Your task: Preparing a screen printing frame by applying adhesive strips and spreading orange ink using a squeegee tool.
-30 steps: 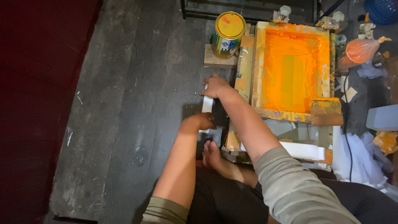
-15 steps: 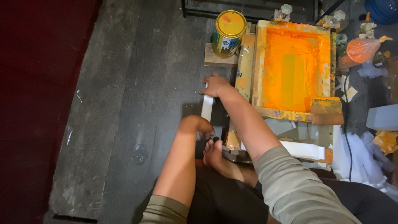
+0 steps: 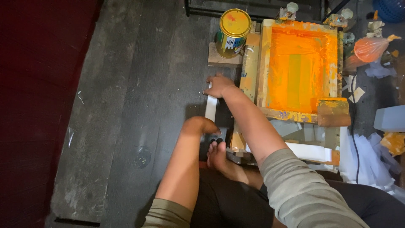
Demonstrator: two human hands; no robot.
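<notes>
Two hands work a white strip lying lengthwise on the dark plank floor, at 9 o'clock of the orange-inked screen frame. The right hand rests on the strip's far end, fingers curled down over it, pressing rather than pinching. The left hand is knuckles-up at the near end; whether its fingers close on the strip cannot be told. A bare foot sits at 6 o'clock of the strip. Risk: the right forearm passes close beside the wet frame edge, so a sideways drift could smear ink onto sleeve or strip; a knock at 12 o'clock could tip the paint can. Count: one strip, one frame, one can, one squeegee.
</notes>
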